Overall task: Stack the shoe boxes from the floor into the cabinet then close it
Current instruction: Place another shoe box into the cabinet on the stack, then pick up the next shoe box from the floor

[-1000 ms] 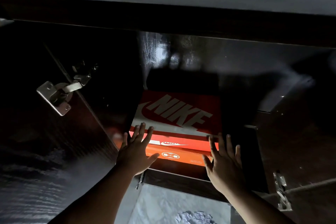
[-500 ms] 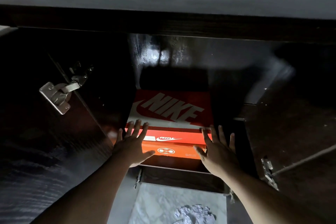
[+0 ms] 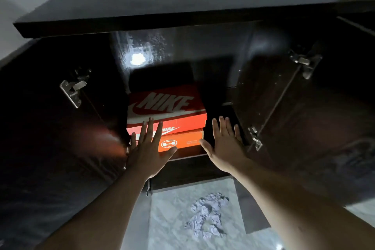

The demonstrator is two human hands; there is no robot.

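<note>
Two shoe boxes sit stacked inside the dark cabinet. The upper red Nike box rests on an orange box. My left hand is flat with spread fingers in front of the stack's left front corner; whether it touches is unclear. My right hand is also flat and spread, just right of the boxes' front right corner, holding nothing. Both cabinet doors stand wide: the left door and the right door.
Metal hinges show on the left door and the right door. A crumpled white paper or cloth lies on the marble floor below the cabinet's front edge.
Both hands have drawn back slightly from the boxes, and the view has pulled back and up, showing more of the cabinet top and both doors. The boxes stay stacked.
</note>
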